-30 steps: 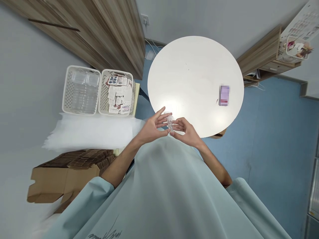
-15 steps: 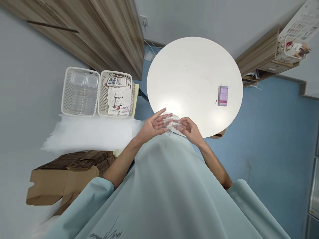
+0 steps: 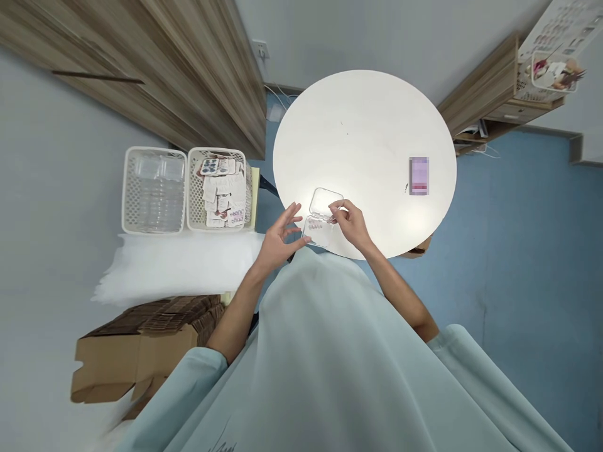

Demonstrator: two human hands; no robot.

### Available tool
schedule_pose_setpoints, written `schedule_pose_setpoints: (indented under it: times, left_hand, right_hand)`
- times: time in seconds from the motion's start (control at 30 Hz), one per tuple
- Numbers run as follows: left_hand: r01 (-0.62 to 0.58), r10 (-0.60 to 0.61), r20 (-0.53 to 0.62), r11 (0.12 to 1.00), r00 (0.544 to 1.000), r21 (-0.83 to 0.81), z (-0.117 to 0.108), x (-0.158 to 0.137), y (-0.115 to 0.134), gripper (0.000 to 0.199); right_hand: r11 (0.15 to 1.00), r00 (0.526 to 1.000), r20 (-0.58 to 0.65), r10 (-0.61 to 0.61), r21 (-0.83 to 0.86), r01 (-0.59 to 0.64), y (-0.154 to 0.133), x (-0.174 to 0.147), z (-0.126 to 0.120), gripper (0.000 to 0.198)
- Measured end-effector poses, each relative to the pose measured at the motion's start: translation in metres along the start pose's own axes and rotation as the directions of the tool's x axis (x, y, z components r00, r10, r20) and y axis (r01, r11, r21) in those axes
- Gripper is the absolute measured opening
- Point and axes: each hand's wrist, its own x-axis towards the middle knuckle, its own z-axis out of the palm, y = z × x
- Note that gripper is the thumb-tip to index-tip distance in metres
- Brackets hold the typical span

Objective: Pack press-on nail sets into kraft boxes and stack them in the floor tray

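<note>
A clear plastic case (image 3: pixel 325 202) lies open on the near edge of the round white table (image 3: pixel 362 125), its lid half folded away from me. The lower half holds a card with small pinkish pieces (image 3: pixel 315 224) in rows; their exact kind is too small to tell. My left hand (image 3: pixel 281 240) is open at the case's left side, fingers spread and the thumb by its lower edge. With fingertips pinched, my right hand (image 3: pixel 351 224) grips the case at its right side near the hinge.
On the table's right lies a blurred purple rectangular item (image 3: pixel 419 176). At left stand a white basket (image 3: pixel 126 194) of stacked clear cases and another basket (image 3: pixel 190 207) of printed cards. Nearer are white sheets (image 3: pixel 179 263) and flattened cardboard boxes (image 3: pixel 108 367). A wooden cabinet (image 3: pixel 490 94) stands right.
The clear case, earlier between both hands at the table's edge, now lies opened out on the table. My left hand has drawn back left; my right fingers have closed at the case's side.
</note>
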Motion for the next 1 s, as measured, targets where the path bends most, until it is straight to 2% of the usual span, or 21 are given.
schedule_pose_setpoints:
  times: [0.1,0.23,0.37,0.47,0.53,0.6,0.7,0.8,1.0]
  left_hand:
    - [0.064,-0.065,-0.041,0.998,0.997,-0.018,-0.005,0.006,-0.006,0.097]
    - [0.157,-0.159,-0.011,0.983,0.987,-0.091,-0.01,0.008,-0.012,0.098]
    - [0.186,-0.195,-0.054,0.973,0.979,-0.139,-0.016,0.0,-0.021,0.099]
    - [0.201,-0.225,-0.127,0.964,0.966,-0.176,-0.023,-0.011,-0.029,0.099]
    - [0.214,-0.25,-0.173,0.955,0.953,-0.203,-0.027,-0.02,-0.034,0.1]
    - [0.222,-0.27,-0.211,0.949,0.94,-0.223,-0.031,-0.028,-0.038,0.101]
    - [0.227,-0.283,-0.249,0.946,0.926,-0.232,-0.035,-0.039,-0.042,0.102]
    - [0.229,-0.29,-0.266,0.944,0.919,-0.24,-0.036,-0.048,-0.045,0.102]
    - [0.213,-0.282,-0.274,0.944,0.92,-0.253,-0.034,-0.054,-0.048,0.104]
  right_hand:
    - [1.0,0.997,0.077,-0.003,0.003,0.003,0.008,0.007,0.004,0.041]
    - [1.0,0.984,0.178,0.016,0.006,-0.018,0.02,0.016,0.015,0.041]
    - [0.999,0.972,0.228,0.05,-0.001,-0.051,0.034,0.029,0.025,0.048]
    - [0.99,0.973,0.221,0.059,-0.134,-0.03,0.054,0.043,0.024,0.045]
    - [0.934,0.977,0.202,0.072,-0.358,0.005,0.072,0.052,0.021,0.036]
    - [0.818,0.968,0.208,0.141,-0.575,0.004,0.091,0.059,0.018,0.042]
    - [0.648,0.951,0.214,0.224,-0.761,0.019,0.112,0.064,0.02,0.054]
    - [0.563,0.952,0.222,0.213,-0.824,0.066,0.12,0.063,0.026,0.05]
    - [0.54,0.945,0.256,0.205,-0.835,0.11,0.118,0.058,0.031,0.025]
